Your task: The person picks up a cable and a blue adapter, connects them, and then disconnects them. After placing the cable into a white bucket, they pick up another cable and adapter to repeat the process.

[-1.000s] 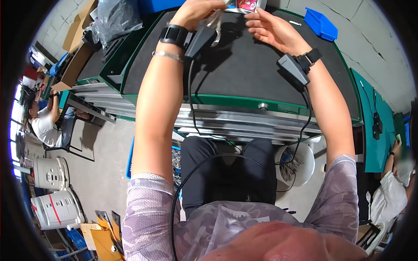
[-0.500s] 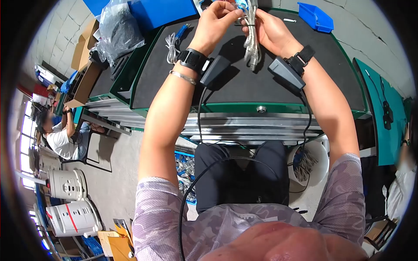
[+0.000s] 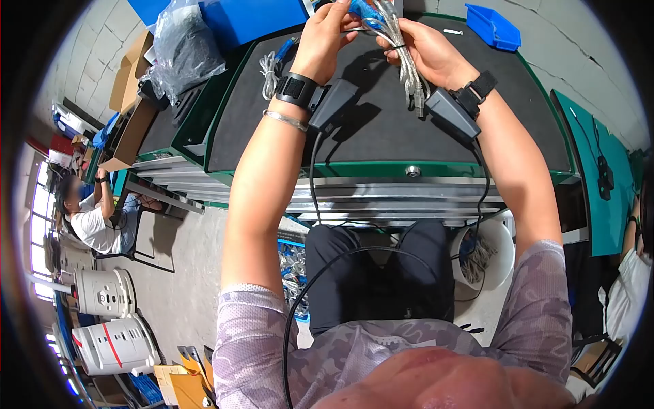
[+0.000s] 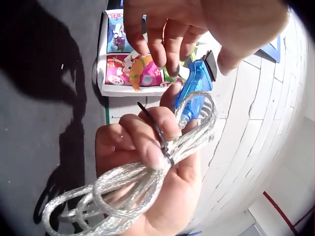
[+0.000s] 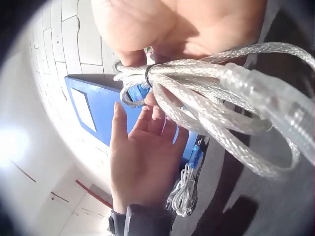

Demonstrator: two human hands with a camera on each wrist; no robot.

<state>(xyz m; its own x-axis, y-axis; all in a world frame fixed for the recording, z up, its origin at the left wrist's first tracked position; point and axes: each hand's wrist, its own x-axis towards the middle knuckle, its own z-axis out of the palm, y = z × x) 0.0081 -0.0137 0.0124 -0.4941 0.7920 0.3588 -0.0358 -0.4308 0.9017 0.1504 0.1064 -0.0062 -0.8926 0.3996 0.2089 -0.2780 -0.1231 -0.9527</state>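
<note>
My right hand [image 3: 436, 51] grips a coiled, clear-sheathed silvery cable [image 3: 407, 71] around its middle, near a black tie [image 4: 156, 129] that bundles the loops. A translucent blue connector [image 4: 196, 86] sticks out at the bundle's upper end, and loose loops hang from the lower end. Beside that connector is my left hand [image 3: 320, 51], its fingers loosely extended and its palm turned toward the bundle in the right wrist view. Nothing is gripped between the left fingers. A second coiled cable [image 3: 268, 73] with a blue plug lies on the dark mat left of my left wrist.
A box with colourful cartoon pictures [image 4: 133, 73] stands at the mat's back edge. The blue bin [image 3: 494, 28] sits at the back right, and a plastic-wrapped bundle [image 3: 184, 51] at the left. Below the bench are a white bucket [image 3: 504, 262] of cables and a person seated left.
Both hands have come together around the cable, and my right hand, open at first, now holds it. Lately my left hand has moved slightly left off the bundle, whose lower end swings right.
</note>
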